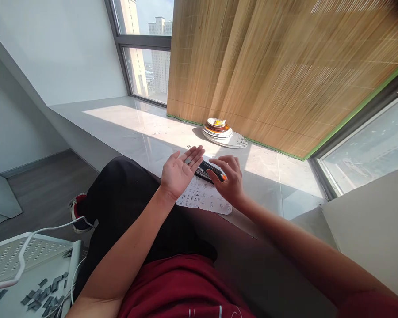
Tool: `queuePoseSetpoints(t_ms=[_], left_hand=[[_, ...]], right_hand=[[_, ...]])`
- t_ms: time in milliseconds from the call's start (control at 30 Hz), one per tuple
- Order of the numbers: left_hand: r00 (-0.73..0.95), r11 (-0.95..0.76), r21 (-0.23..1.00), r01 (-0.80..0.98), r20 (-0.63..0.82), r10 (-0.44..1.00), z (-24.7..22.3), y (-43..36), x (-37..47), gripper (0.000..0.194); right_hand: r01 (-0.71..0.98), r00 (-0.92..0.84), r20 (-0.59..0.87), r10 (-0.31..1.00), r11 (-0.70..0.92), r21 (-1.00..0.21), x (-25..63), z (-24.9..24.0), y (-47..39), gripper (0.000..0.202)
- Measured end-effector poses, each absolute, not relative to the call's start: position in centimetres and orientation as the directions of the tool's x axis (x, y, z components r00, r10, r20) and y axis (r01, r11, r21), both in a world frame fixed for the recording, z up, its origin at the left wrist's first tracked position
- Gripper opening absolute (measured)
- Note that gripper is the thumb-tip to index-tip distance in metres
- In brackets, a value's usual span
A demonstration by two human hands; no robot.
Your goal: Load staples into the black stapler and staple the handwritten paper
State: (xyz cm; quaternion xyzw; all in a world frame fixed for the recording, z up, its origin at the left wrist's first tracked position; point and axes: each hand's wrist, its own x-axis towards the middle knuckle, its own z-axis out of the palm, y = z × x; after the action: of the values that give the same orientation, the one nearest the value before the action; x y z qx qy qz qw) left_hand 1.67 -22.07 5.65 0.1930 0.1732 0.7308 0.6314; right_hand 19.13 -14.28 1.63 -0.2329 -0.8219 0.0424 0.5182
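My left hand [178,173] is held palm up over the ledge, its fingers stretched out flat. A small grey-green piece [187,161] lies across its fingers; what it is I cannot make out. To its right, my right hand [228,176] is curved, with a gap between thumb and fingertips and nothing visible between them. Below and behind the hands are a long black object [204,170], partly hidden, and a small orange part [224,177] close to my right hand. A sheet of handwritten paper [204,198] lies at the ledge's front edge.
Stacked plates [218,134] with a yellow item on top stand by the bamboo blind [239,66]. Two tiny dark pieces [189,146] lie on the sunlit ledge [119,128]. At lower left, a white perforated cart [29,251] holds several grey strips [46,293] and a white cable [21,256].
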Motion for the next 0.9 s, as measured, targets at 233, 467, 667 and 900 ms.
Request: queuePoseSetpoints(t_ms=[233, 467, 667, 900], left_hand=[[0.077, 0.032, 0.575, -0.817, 0.054, 0.996, 4.9, -22.0, 3.0, 0.055], [0.104, 0.042, 0.614, -0.788, 0.066, 0.992, 4.5, -21.8, 3.1, 0.056], [0.119, 0.015, 0.671, -0.742, 0.109, 0.987, 4.6, -22.1, 3.2, 0.054], [-0.267, -0.272, 0.954, -0.129, 0.231, 0.936, 2.0, -20.2, 0.0, 0.036]], right_hand=[[0.2, -0.484, 0.812, 0.326, 0.945, -0.26, 18.2, 2.3, -15.6, 0.031], [0.153, -0.443, 0.831, 0.338, 0.941, -0.301, 18.2, 2.8, -15.7, 0.012], [0.152, -0.44, 0.83, 0.343, 0.939, -0.308, 18.3, 2.9, -16.3, 0.016], [0.358, -0.276, 0.7, 0.659, 0.746, -0.562, 20.6, 4.1, -10.5, 0.009]])
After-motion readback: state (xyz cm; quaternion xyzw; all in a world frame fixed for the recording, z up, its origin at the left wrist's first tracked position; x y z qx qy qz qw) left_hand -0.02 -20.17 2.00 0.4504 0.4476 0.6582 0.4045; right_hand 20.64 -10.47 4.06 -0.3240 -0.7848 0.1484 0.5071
